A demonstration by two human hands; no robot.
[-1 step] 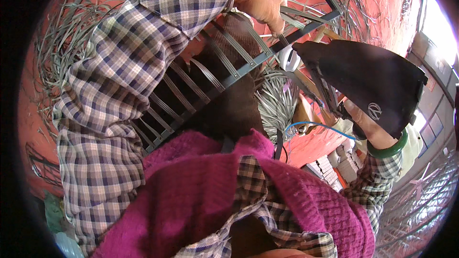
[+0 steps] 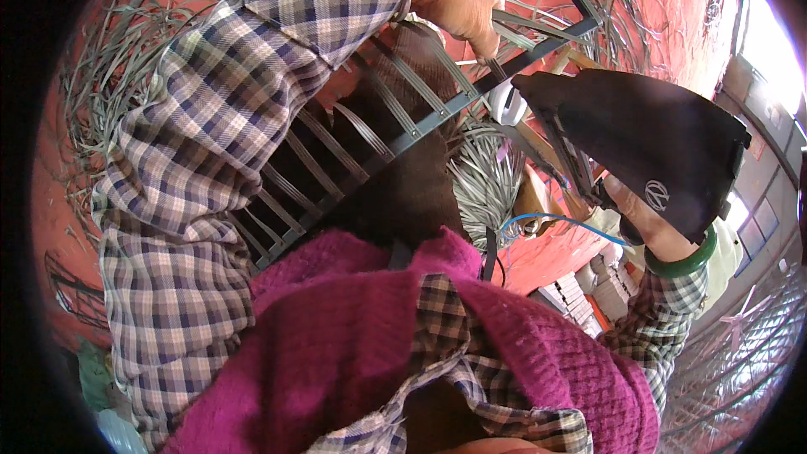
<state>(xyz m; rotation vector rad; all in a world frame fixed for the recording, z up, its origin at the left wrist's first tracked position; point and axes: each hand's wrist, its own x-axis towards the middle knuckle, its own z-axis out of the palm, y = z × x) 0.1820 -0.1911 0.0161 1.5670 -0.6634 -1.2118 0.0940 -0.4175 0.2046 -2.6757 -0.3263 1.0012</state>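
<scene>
A dark frame [image 2: 441,115] with grey flat straps [image 2: 408,84] fixed across it lies slantwise before me, on my lap. At its upper right part my left hand [image 2: 461,2] is closed, fingers pointing down, pinching a grey strap [image 2: 538,27] against the rail. My right hand [image 2: 639,214] is wrapped round the handle of a black staple gun [image 2: 651,139]. The gun's narrow nose is close to the rail, just right of my left fingertips; whether it touches cannot be made out. A blue air hose [image 2: 563,217] runs toward my right wrist.
Loose grey strapping [image 2: 126,67] lies in tangles on the red floor [image 2: 551,262] at left and upper right. A bundle of cut straps [image 2: 487,176] sits beside my lap, near a white object [image 2: 507,105]. White blocks [image 2: 572,298] stand at right, with clear plastic wrapping [image 2: 740,370] beyond.
</scene>
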